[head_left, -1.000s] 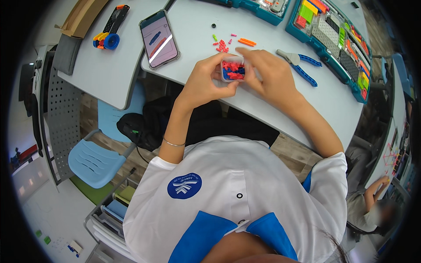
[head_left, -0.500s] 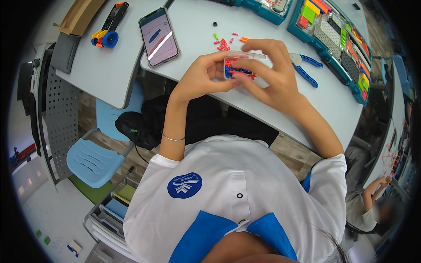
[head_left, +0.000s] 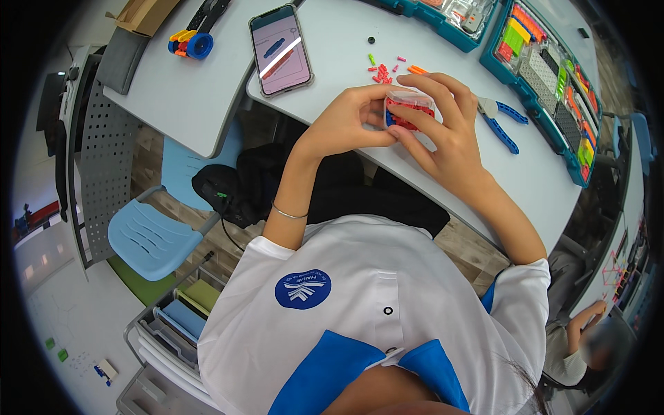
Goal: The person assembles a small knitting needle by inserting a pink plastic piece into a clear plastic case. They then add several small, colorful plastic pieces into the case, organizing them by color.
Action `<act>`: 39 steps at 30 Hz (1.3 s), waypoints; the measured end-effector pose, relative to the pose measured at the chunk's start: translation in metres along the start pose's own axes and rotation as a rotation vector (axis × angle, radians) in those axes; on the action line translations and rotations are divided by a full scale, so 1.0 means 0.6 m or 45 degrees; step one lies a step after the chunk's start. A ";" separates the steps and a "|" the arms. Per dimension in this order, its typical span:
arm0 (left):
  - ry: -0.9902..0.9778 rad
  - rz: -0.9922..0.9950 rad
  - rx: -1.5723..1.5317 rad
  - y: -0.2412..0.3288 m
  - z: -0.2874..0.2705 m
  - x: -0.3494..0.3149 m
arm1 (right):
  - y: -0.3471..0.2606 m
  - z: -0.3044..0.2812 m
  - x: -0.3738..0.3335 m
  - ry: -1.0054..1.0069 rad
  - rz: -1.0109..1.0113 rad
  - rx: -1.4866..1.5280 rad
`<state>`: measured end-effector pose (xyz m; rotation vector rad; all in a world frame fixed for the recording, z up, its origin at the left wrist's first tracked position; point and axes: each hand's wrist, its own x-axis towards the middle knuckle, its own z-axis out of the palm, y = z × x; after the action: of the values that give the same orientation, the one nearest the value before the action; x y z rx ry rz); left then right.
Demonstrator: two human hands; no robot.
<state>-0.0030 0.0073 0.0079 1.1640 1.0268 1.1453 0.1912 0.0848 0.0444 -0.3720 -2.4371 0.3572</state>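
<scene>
Both hands — left hand (head_left: pixel 342 124), right hand (head_left: pixel 446 135) — held a small clear box (head_left: pixel 409 109) of red pieces, fingers hiding its lower edge.

**Room and furniture, head view**

Two pale grey tables (head_left: pixel 187 104) met along a curved seam in the upper part of the frame. A light blue plastic chair (head_left: pixel 145 235) stood at left centre, just beside a grey perforated metal panel (head_left: pixel 104 159). Floor was wood-look planks (head_left: pixel 173 200) under the tables and white (head_left: pixel 76 311) at lower left. A stack of coloured trays (head_left: pixel 180 318) sat below the chair. Lighting was even.
</scene>
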 end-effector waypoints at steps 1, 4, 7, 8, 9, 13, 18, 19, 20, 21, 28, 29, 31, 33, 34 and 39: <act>0.001 -0.003 0.009 0.000 0.000 0.000 | -0.001 0.000 0.000 0.001 0.017 0.008; 0.010 -0.022 0.019 0.004 0.003 0.000 | -0.001 -0.002 0.005 -0.020 0.038 0.114; 0.009 -0.008 0.035 0.002 0.002 0.001 | 0.004 -0.007 0.008 -0.084 0.061 0.212; 0.015 -0.014 0.033 0.002 0.003 0.000 | 0.005 -0.006 0.007 -0.088 0.068 0.229; 0.022 -0.019 0.032 0.004 0.003 -0.001 | 0.005 -0.004 0.007 -0.092 0.074 0.245; 0.014 -0.018 0.057 0.005 0.003 -0.002 | 0.004 -0.009 0.009 -0.133 0.060 0.210; 0.016 -0.003 0.064 0.004 0.004 -0.001 | 0.008 -0.019 0.014 -0.192 0.048 0.230; 0.020 0.007 0.057 0.004 0.004 0.000 | 0.009 -0.020 0.015 -0.190 0.055 0.242; 0.008 0.018 0.037 0.004 0.002 0.001 | 0.010 -0.021 0.016 -0.134 0.077 0.302; -0.002 0.028 0.017 0.004 0.001 0.001 | 0.012 -0.023 0.017 -0.079 0.099 0.363; -0.006 0.011 -0.032 0.014 0.001 0.000 | 0.046 -0.061 0.022 0.177 0.499 0.839; -0.006 0.042 -0.050 0.012 0.000 0.001 | 0.045 -0.072 0.024 0.146 0.553 0.930; 0.002 0.102 -0.080 0.004 -0.002 0.003 | 0.046 -0.095 0.033 -0.068 0.439 0.792; 0.041 0.146 -0.125 -0.003 -0.003 0.001 | 0.052 -0.120 0.039 -0.390 0.296 0.605; 0.056 0.168 -0.148 -0.004 -0.003 0.002 | 0.048 -0.120 0.040 -0.420 0.203 0.479; 0.040 0.152 -0.142 0.003 -0.002 0.006 | 0.043 -0.089 0.030 -0.347 0.063 0.292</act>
<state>-0.0039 0.0109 0.0096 1.1335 0.9152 1.3020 0.2160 0.1235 0.0859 -0.2995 -2.6151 0.7441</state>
